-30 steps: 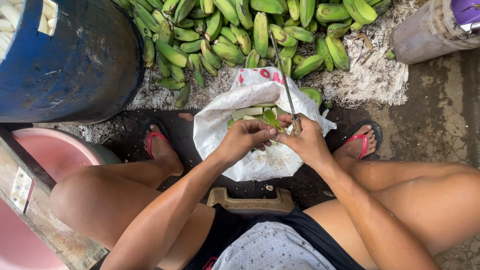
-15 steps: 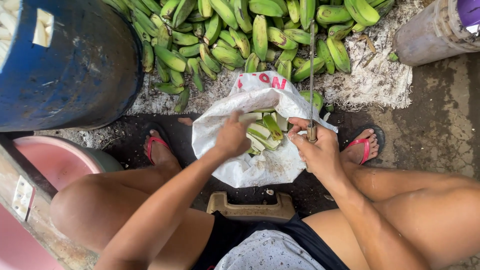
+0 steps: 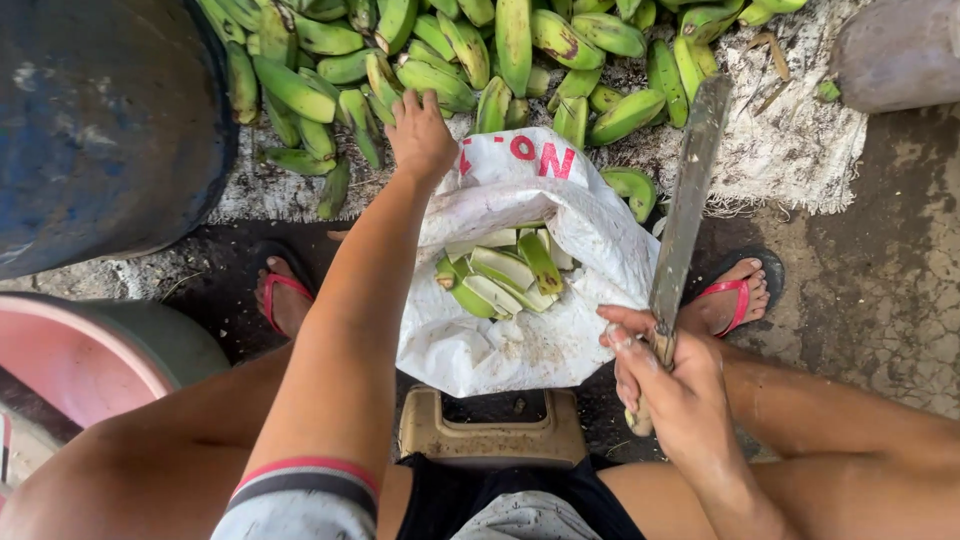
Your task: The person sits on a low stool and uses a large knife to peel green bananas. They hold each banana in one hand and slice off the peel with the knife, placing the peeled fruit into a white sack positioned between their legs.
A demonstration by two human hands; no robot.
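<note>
Left hand stretched forward, palm down, fingers spread loosely open over the pile of green bananas; fingertips touch the smooth, curved fruit, nothing gripped; bananas lie heaped on a coarse, frayed whitish mat on the floor, skins waxy green with brown scuffs. Right hand closed in a tight fist round the handle of a long knife; blade flat, dull grey, stained, pointing up and away from the body, its tip over the mat's edge. Between the two arms a crumpled white woven sack, glossy plastic weave with red print, opened like a bowl; inside it, peel strips, pale on the inner face, green outside, lying loosely overlapped. Just nearer the body, a tan moulded plastic stool edge. Pink-strapped sandals on both feet, on wet dark concrete. Far left: blue drum, rounded; pink basin below it.
</note>
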